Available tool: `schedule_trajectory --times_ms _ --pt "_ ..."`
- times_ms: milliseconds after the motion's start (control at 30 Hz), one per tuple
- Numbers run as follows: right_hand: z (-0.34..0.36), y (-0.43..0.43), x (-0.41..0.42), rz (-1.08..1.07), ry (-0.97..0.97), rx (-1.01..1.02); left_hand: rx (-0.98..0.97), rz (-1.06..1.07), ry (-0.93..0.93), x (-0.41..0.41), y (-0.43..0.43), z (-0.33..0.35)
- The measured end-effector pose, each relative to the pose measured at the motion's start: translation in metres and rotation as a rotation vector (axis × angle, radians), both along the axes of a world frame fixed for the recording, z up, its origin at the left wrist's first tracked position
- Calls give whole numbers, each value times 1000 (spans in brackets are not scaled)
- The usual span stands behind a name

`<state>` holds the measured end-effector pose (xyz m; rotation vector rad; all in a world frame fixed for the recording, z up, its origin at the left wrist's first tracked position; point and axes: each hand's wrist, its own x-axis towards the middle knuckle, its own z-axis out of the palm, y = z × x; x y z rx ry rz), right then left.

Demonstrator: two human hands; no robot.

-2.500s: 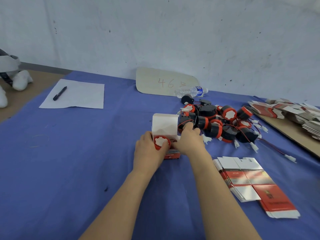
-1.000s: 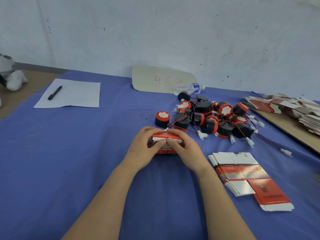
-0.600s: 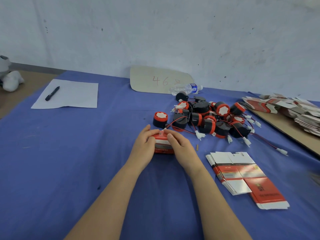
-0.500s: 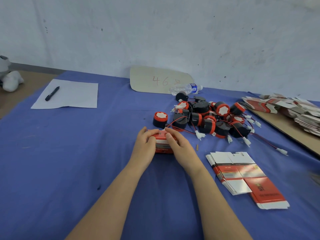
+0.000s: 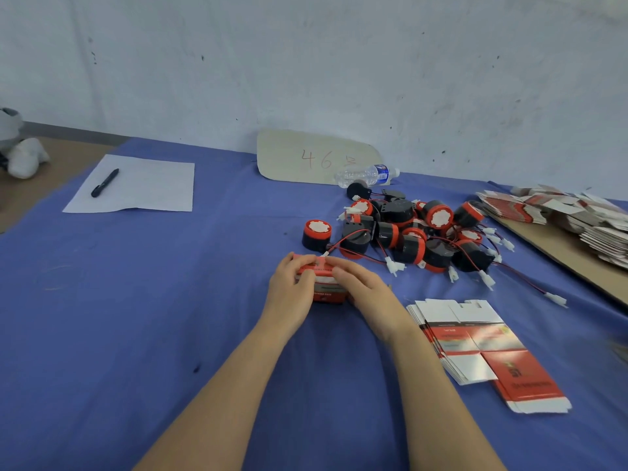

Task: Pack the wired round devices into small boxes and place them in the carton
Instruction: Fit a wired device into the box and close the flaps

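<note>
A small red and white box (image 5: 327, 289) stands on the blue cloth in the middle. My left hand (image 5: 291, 289) grips its left side, fingers curled over the top. My right hand (image 5: 365, 289) holds the right side, its fingers lying over the lid. Just behind the box stands one black round device with a red cap (image 5: 316, 235); its red wire runs toward the box. A heap of several more wired round devices (image 5: 421, 234) lies behind and to the right. No carton is in view.
A stack of flat unfolded boxes (image 5: 475, 348) lies to the right of my right arm. More flat boxes (image 5: 564, 215) are piled on a brown board at far right. A water bottle (image 5: 367, 174), a cardboard sign (image 5: 316, 158), and paper (image 5: 136, 185) with a pen (image 5: 104, 182) lie farther back.
2.5 s ago the box stood open with a device going in; since then the lid has come down, and both hands hold the shut box, hardly moving in the last half second.
</note>
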<state>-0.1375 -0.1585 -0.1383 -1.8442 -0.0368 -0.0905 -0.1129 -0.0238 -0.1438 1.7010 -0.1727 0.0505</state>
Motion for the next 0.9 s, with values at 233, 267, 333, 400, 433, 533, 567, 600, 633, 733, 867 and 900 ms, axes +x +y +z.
schedule_trajectory --times_ms 233,267,333,400,433,533,567,600,633,733,867,900 --pt "-10 17 6 -206 51 46 172 55 31 4 -1 -10" --pt "-11 18 6 -215 75 34 181 59 63 4 -1 -11" --pt "-11 21 7 -230 85 -39 229 72 108 4 -5 -9" --pt "-5 25 11 -242 79 -126 237 103 130 7 -8 -5" --pt "-2 27 12 -254 85 -157 238 116 147 7 -10 -3" --pt "7 34 7 -282 149 -143 120 124 247 0 -9 7" --pt "10 36 0 -285 169 -84 13 121 276 -7 -8 12" --pt "13 37 -8 -285 174 23 -93 120 287 -15 -7 17" --pt "18 36 -17 -278 159 166 -167 109 270 -22 -7 25" --pt "55 15 -54 -372 -43 442 -228 9 64 -44 -26 67" --pt "114 -56 -131 -668 -349 467 -214 -231 -223 -98 -108 133" --pt "127 -79 -158 -754 -397 452 -210 -292 -254 -118 -136 145"
